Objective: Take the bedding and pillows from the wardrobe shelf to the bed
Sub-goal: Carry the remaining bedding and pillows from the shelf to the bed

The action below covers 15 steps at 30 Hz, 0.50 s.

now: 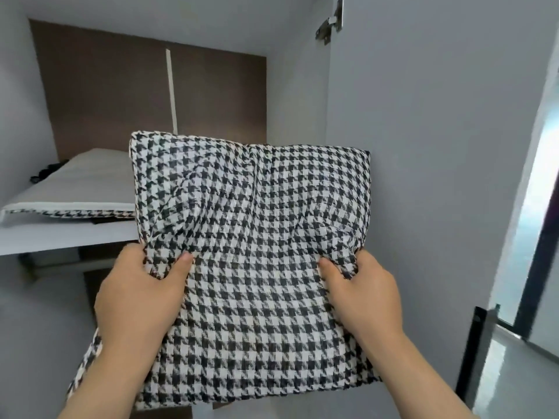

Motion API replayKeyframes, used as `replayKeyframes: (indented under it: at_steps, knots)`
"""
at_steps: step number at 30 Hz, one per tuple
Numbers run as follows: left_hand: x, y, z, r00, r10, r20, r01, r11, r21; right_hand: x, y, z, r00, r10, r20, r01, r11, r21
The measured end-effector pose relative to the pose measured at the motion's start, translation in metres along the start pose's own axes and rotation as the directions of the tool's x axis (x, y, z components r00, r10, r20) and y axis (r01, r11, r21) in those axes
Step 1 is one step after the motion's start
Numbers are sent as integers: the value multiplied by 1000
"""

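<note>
Houndstooth pillow (257, 261) held up in front of the open wardrobe, clear of the shelf (60, 237); left hand (142, 294) grips its left edge, thumb pressed into the front, fabric bunched; right hand (363, 291) grips the right edge likewise; on the shelf behind lies a white folded bedding piece (81, 182) over a second houndstooth item (75, 213); wardrobe door (423, 146) stands open at right.

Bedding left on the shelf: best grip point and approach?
Take the bedding by its front edge, from the front, at two spread points. It lies flat on the shelf, long edge facing the opening, walls left and behind. Left hand and right hand now grip the pillow.
</note>
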State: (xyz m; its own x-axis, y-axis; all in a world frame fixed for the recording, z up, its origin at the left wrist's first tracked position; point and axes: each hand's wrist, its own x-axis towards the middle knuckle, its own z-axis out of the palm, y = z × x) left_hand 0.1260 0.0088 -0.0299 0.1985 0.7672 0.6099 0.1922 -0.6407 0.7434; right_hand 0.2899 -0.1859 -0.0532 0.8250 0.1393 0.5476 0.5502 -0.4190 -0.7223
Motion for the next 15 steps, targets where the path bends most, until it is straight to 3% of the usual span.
replayKeyframes:
  at_steps: [8,15]
  knots:
    - [-93,-25,-43,964,-231,129,240,969,-65,-107,15,-54,964,226,141,-231,973,24]
    - [-144,-31,-59,926,-265,268,290,956,-55,-178,34,-84,915,397,73,-389,915,-102]
